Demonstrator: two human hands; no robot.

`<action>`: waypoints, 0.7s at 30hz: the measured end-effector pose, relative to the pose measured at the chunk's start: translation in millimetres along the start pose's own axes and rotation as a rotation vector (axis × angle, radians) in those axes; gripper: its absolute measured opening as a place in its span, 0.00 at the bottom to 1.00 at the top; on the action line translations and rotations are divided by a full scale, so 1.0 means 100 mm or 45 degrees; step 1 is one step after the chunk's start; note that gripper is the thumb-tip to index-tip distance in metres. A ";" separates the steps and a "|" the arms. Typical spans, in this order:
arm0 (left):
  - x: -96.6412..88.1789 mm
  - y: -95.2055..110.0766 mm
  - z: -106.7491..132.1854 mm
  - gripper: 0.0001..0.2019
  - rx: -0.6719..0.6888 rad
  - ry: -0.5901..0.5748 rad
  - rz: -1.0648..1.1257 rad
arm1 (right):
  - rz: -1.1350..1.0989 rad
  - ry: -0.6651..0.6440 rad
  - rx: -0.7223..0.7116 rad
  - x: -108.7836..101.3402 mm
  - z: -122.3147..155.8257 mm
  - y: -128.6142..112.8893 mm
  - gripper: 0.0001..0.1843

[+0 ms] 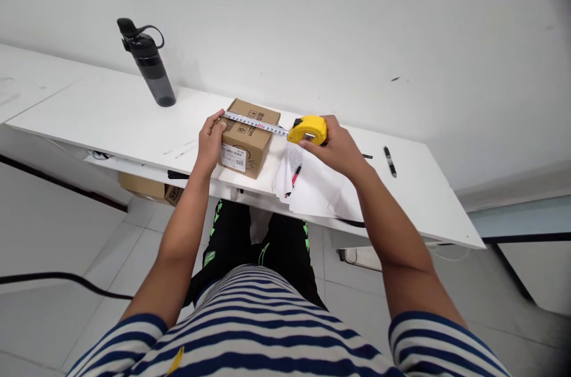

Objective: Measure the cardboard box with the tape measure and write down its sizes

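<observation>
A brown cardboard box [250, 142] with printing and a white label sits on the white table. Across its top lies the pulled-out blade of a yellow tape measure [309, 129]. My right hand [336, 145] is wrapped round the tape measure's case, just right of the box. At the box's left edge, my left hand [211, 138] pinches the blade's free end, its fingers touching the box. The tip of the blade is partly hidden by those fingers.
A black water bottle [154, 77] stands at the back left. White papers [316, 187] and a red pen [296, 175] lie right of the box, and a black pen [389, 162] further right. Another cardboard box [147, 188] is on the shelf below.
</observation>
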State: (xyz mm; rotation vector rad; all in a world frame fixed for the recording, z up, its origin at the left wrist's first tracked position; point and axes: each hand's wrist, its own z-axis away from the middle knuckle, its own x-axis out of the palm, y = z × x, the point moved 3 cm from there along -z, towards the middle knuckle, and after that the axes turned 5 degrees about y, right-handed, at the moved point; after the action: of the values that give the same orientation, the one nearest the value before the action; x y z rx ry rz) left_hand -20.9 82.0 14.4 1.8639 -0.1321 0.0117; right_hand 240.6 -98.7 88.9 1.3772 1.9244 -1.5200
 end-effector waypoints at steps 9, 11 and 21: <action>0.00 0.01 0.03 0.22 0.022 -0.028 0.008 | -0.035 0.023 0.009 0.07 -0.01 -0.03 0.30; 0.00 0.01 0.03 0.22 0.012 -0.027 0.012 | -0.030 0.024 0.018 0.08 -0.01 -0.04 0.30; 0.01 -0.01 0.02 0.23 0.003 -0.019 0.024 | -0.115 0.049 0.050 0.19 0.04 0.04 0.30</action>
State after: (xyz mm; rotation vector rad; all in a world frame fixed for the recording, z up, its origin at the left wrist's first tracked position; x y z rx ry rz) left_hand -20.4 79.9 13.2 1.8651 -0.1597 0.0111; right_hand 233.1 -92.9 71.2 1.3625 2.0153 -1.5911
